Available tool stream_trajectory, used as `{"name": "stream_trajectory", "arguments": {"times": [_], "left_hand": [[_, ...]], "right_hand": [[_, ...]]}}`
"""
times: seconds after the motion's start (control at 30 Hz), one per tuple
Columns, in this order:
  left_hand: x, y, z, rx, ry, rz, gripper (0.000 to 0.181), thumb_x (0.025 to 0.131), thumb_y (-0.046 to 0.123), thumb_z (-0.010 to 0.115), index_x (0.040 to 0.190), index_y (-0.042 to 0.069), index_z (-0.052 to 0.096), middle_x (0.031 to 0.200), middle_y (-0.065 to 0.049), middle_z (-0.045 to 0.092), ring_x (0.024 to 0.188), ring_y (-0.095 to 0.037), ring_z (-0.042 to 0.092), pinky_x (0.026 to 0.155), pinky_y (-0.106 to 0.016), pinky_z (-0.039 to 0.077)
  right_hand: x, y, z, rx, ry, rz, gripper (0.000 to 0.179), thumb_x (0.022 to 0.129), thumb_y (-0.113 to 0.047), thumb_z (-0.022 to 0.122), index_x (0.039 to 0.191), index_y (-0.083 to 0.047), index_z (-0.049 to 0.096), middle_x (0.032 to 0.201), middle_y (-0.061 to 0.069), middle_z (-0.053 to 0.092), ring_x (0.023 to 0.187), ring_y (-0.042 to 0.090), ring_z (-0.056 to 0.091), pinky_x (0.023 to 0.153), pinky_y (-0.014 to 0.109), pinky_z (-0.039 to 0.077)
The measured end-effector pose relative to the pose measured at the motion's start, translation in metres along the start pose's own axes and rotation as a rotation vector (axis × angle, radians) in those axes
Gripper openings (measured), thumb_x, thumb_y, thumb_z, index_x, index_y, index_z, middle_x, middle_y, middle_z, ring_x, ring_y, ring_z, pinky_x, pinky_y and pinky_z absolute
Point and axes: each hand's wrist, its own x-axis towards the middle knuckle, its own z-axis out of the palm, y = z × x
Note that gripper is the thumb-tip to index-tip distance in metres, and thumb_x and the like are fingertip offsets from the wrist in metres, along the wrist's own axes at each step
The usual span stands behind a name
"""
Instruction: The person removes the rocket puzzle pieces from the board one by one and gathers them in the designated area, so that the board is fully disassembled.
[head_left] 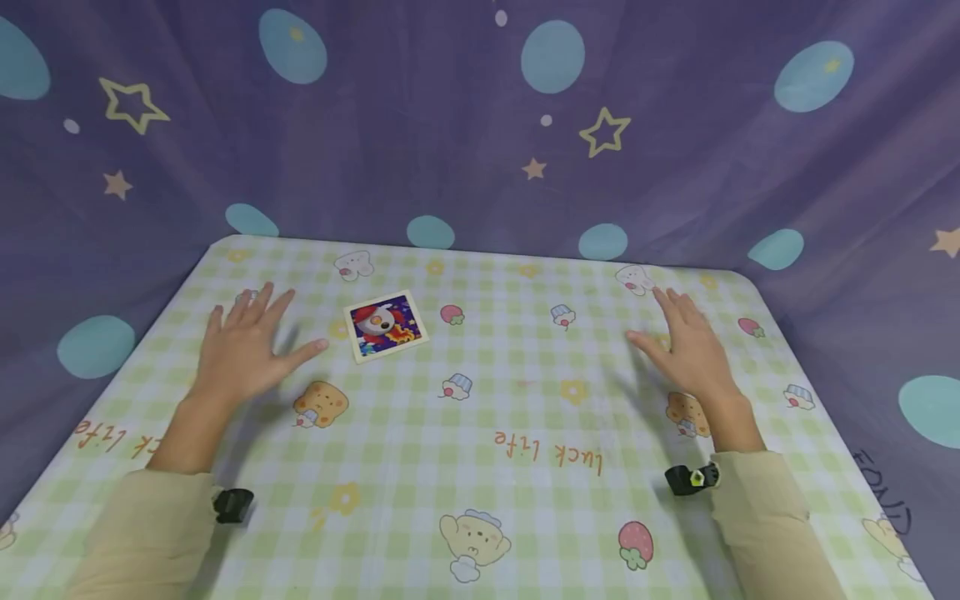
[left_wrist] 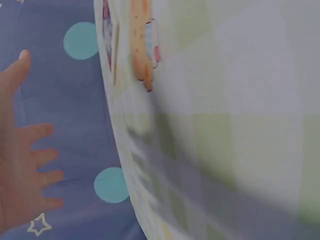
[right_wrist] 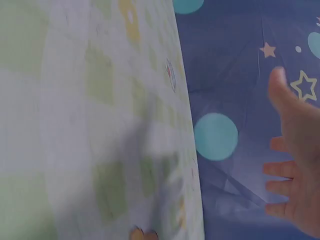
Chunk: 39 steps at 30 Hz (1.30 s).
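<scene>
A square picture card with a pale border and a colourful cartoon figure lies on the checked tablecloth, left of the middle. Just to its left, my left hand hovers over the cloth with fingers spread and thumb pointing toward the card. Far over on the right side, my right hand is held above the cloth, fingers extended and thumb out to the left. Neither hand holds anything. The left wrist view catches the card edge-on beyond the left hand, and the right wrist view has the right hand above the cloth.
The table wears a green and white checked cloth printed with cupcakes, strawberries and lettering. A purple curtain with stars and teal spots hangs behind and at both sides. Dark straps with small devices sit at both wrists.
</scene>
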Motion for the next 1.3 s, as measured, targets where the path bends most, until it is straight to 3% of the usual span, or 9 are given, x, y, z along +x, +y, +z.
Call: {"name": "stream_trajectory", "arguments": {"times": [0.13,0.23,0.3,0.37,0.47,0.57,0.7,0.97,1.3], "left_hand": [[0.001,0.004,0.008,-0.017,0.087,0.052,0.086,0.084,0.067,0.053,0.146,0.009,0.039,0.152,-0.026,0.035,0.138,-0.049,0.032,0.112,-0.068,0.020],[0.003,0.007,0.017,-0.049,0.165,0.111,0.076,0.084,0.058,0.061,0.138,0.005,0.049,0.143,-0.026,0.047,0.129,-0.047,0.044,0.107,-0.065,0.032],[0.005,0.010,0.023,-0.090,0.182,0.139,0.071,0.084,0.052,0.065,0.134,0.003,0.053,0.139,-0.026,0.052,0.126,-0.046,0.048,0.105,-0.063,0.036],[0.005,0.014,0.028,-0.135,0.150,0.151,0.068,0.085,0.049,0.066,0.133,0.002,0.054,0.138,-0.026,0.052,0.126,-0.046,0.049,0.104,-0.063,0.039],[0.007,0.020,0.035,-0.195,0.040,0.134,0.068,0.088,0.048,0.064,0.136,0.002,0.051,0.143,-0.025,0.047,0.131,-0.046,0.044,0.107,-0.063,0.037],[0.011,0.027,0.040,-0.212,-0.060,0.116,0.069,0.091,0.047,0.060,0.141,0.002,0.046,0.148,-0.025,0.042,0.135,-0.045,0.039,0.109,-0.063,0.036],[0.021,0.034,0.046,-0.200,-0.141,0.103,0.067,0.094,0.041,0.057,0.144,-0.001,0.040,0.150,-0.026,0.038,0.137,-0.045,0.036,0.111,-0.061,0.035],[0.033,0.045,0.052,-0.111,-0.214,0.083,0.067,0.095,0.034,0.056,0.144,-0.006,0.036,0.151,-0.028,0.034,0.140,-0.044,0.033,0.114,-0.057,0.034],[0.034,0.049,0.053,-0.083,-0.203,0.087,0.067,0.095,0.032,0.057,0.146,-0.005,0.034,0.151,-0.027,0.036,0.140,-0.043,0.034,0.116,-0.055,0.032]], "right_hand": [[0.006,-0.007,0.008,0.070,0.028,-0.043,0.073,0.093,-0.048,0.057,0.148,-0.005,0.034,0.152,0.025,0.035,0.141,0.045,0.030,0.112,0.064,0.029],[0.013,-0.013,0.017,0.097,0.028,-0.072,0.065,0.094,-0.042,0.059,0.142,-0.001,0.043,0.146,0.025,0.044,0.135,0.045,0.038,0.111,0.060,0.033],[0.017,-0.018,0.024,0.108,0.012,-0.084,0.060,0.094,-0.039,0.059,0.140,-0.001,0.046,0.143,0.025,0.047,0.134,0.044,0.041,0.112,0.058,0.034],[0.021,-0.025,0.033,0.117,-0.016,-0.097,0.058,0.095,-0.038,0.059,0.138,-0.001,0.048,0.141,0.024,0.049,0.133,0.043,0.043,0.112,0.057,0.035],[0.025,-0.038,0.045,0.134,-0.062,-0.126,0.055,0.094,-0.035,0.060,0.136,-0.001,0.050,0.139,0.023,0.052,0.132,0.041,0.045,0.113,0.055,0.035],[0.031,-0.054,0.057,0.140,-0.087,-0.181,0.053,0.094,-0.033,0.062,0.134,0.001,0.053,0.136,0.023,0.055,0.130,0.041,0.048,0.113,0.053,0.038],[0.041,-0.075,0.071,0.128,-0.122,-0.243,0.050,0.093,-0.031,0.062,0.131,0.001,0.055,0.133,0.022,0.058,0.126,0.039,0.052,0.109,0.052,0.043],[0.065,-0.123,0.094,0.077,-0.201,-0.340,0.051,0.093,-0.038,0.061,0.131,-0.004,0.057,0.134,0.015,0.059,0.128,0.032,0.053,0.112,0.044,0.042],[0.087,-0.179,0.117,0.062,-0.251,-0.509,0.045,0.092,-0.033,0.064,0.128,-0.005,0.059,0.130,0.011,0.062,0.125,0.026,0.056,0.111,0.037,0.044]]}}
